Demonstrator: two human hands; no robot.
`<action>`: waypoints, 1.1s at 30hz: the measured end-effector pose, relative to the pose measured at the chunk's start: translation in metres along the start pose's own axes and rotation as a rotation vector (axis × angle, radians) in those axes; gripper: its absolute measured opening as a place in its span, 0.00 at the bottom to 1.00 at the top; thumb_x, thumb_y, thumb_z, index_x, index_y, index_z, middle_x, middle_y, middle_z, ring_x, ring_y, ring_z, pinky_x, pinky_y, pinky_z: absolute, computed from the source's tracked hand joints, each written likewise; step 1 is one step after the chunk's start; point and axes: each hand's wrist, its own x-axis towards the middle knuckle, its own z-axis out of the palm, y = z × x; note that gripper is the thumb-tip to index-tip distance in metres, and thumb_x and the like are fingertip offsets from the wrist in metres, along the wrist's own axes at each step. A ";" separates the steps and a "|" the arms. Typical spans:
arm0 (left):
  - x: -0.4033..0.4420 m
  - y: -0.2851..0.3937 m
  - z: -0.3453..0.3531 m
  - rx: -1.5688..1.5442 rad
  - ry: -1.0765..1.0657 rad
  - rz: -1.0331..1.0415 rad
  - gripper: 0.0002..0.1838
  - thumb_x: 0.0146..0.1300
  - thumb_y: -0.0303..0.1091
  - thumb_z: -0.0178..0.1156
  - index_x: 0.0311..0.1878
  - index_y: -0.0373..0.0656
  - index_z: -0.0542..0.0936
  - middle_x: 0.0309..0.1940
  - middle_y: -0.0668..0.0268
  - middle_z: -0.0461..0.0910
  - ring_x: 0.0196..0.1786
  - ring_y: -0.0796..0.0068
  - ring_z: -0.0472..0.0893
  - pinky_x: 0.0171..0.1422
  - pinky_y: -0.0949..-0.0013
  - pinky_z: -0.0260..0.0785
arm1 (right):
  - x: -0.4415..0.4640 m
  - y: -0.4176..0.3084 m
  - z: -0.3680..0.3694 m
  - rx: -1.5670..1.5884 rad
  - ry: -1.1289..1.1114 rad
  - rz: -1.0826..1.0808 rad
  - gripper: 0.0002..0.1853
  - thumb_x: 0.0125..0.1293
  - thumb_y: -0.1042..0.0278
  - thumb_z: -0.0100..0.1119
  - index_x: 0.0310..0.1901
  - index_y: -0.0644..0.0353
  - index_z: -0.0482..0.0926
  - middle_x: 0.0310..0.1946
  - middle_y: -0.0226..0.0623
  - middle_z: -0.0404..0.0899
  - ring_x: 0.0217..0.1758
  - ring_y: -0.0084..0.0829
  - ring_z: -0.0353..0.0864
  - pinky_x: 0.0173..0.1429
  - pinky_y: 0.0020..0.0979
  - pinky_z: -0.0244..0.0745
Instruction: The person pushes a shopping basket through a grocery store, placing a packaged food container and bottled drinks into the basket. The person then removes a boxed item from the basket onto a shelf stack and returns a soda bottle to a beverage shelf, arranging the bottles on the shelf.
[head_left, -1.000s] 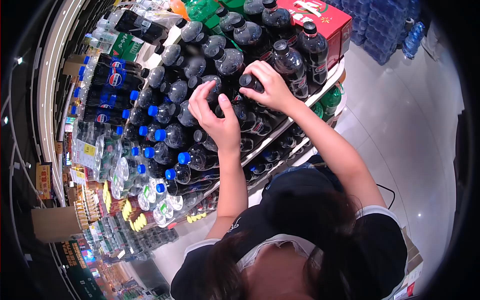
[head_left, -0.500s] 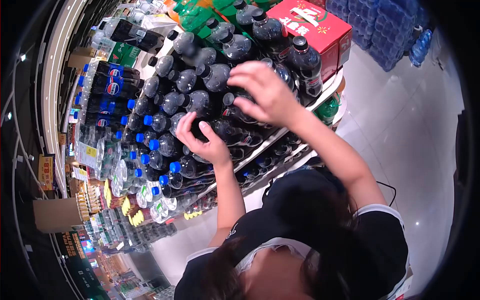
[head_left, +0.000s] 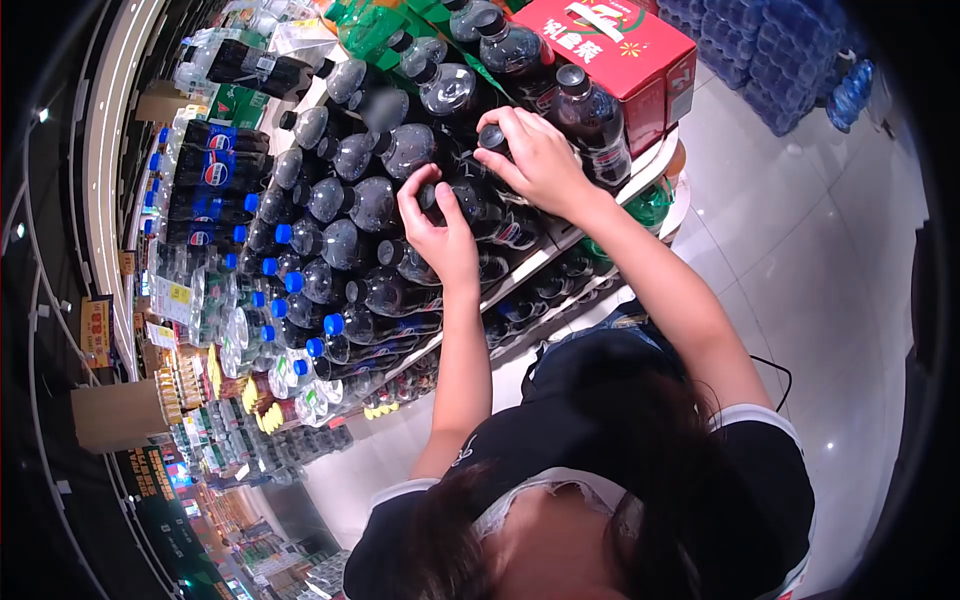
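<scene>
Rows of dark cola bottles stand close together on a shelf. My right hand (head_left: 541, 163) has its fingers round the black cap of a dark bottle (head_left: 492, 139) in the front part of the rows. Just left of it, my left hand (head_left: 441, 228) is curved round the black cap of another dark bottle (head_left: 428, 197), thumb on one side and fingers on the other. Between and below the hands, a bottle body (head_left: 474, 207) shows. A black-capped bottle (head_left: 591, 117) stands upright right of my right hand.
A red gift box (head_left: 620, 60) sits at the shelf's far right end. Blue-capped bottles (head_left: 325, 282) fill the left part. Green bottles (head_left: 372, 28) are at the back. The white shelf edge (head_left: 520, 272) runs along the front, with more bottles below. Blue wrapped packs (head_left: 775, 55) stand on the floor.
My right hand has come off one cap and closed on another. My left hand has moved up and right to a bottle cap. The view has shifted over the shelf.
</scene>
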 end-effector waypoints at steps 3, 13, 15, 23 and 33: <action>0.000 -0.003 0.001 0.026 -0.047 0.016 0.11 0.64 0.33 0.50 0.42 0.34 0.74 0.39 0.58 0.75 0.44 0.65 0.75 0.52 0.66 0.65 | -0.005 -0.004 0.001 0.024 -0.006 0.027 0.16 0.59 0.57 0.57 0.42 0.58 0.69 0.34 0.40 0.73 0.40 0.43 0.74 0.44 0.38 0.67; 0.001 0.021 0.002 0.296 -0.037 0.131 0.15 0.64 0.35 0.49 0.49 0.35 0.71 0.46 0.57 0.69 0.53 0.65 0.69 0.59 0.64 0.58 | 0.000 -0.002 -0.003 0.076 -0.007 0.105 0.17 0.57 0.54 0.58 0.41 0.57 0.70 0.34 0.39 0.75 0.40 0.40 0.75 0.43 0.38 0.70; 0.005 0.037 0.002 0.273 -0.012 0.225 0.16 0.60 0.31 0.51 0.51 0.35 0.70 0.51 0.54 0.67 0.57 0.58 0.65 0.62 0.58 0.54 | 0.005 -0.001 -0.021 0.150 0.012 0.004 0.17 0.57 0.59 0.59 0.44 0.60 0.71 0.39 0.40 0.75 0.46 0.41 0.75 0.50 0.36 0.69; 0.014 0.038 0.056 -0.106 -0.147 0.098 0.24 0.58 0.34 0.59 0.55 0.35 0.66 0.50 0.54 0.68 0.58 0.61 0.67 0.63 0.63 0.56 | 0.036 0.039 -0.060 0.209 0.086 0.123 0.15 0.58 0.52 0.57 0.38 0.56 0.75 0.27 0.39 0.78 0.32 0.37 0.79 0.38 0.34 0.71; 0.014 0.029 0.066 -0.104 -0.298 -0.046 0.09 0.63 0.28 0.54 0.45 0.37 0.70 0.40 0.59 0.78 0.46 0.74 0.77 0.51 0.71 0.67 | 0.040 0.054 -0.048 0.154 -0.100 0.321 0.15 0.57 0.53 0.54 0.25 0.57 0.76 0.18 0.42 0.75 0.24 0.43 0.76 0.28 0.40 0.67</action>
